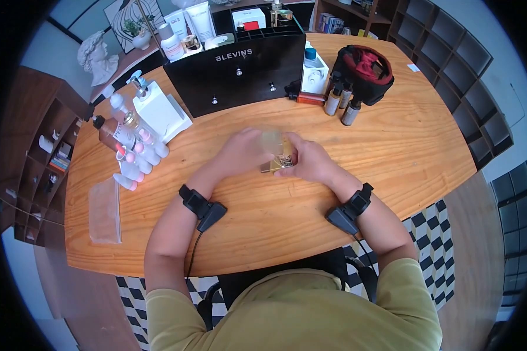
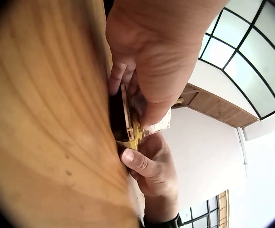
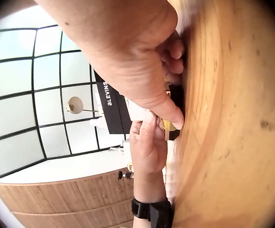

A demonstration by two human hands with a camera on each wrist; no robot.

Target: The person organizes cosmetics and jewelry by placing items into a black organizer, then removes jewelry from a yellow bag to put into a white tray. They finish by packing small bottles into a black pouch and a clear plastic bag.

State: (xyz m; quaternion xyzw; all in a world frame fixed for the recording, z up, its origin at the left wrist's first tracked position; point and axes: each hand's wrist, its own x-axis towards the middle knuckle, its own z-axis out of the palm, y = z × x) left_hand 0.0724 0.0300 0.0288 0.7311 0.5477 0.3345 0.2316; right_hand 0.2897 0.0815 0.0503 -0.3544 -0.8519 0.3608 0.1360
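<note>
A small gold-and-dark flat-sided bottle [image 1: 283,162] stands low over the tabletop between both hands. My right hand [image 1: 312,160] grips its gold side, thumb [image 3: 175,117] pressed along it. A clear, block-shaped cap [image 2: 161,124] sits at the upper side of the gold part. My left hand [image 1: 244,152] pinches this cap, which is blurred in the head view. Fingers of both hands hide much of the bottle, and I cannot tell whether the cap is seated on it.
Behind the hands stands a black BLEVINS drawer box [image 1: 237,76] topped with cosmetics. Pump bottles and small pink-capped bottles [image 1: 149,153] line the left, near a translucent pouch [image 1: 105,212]. At the right are dropper bottles [image 1: 350,113] and a black round bag [image 1: 366,73].
</note>
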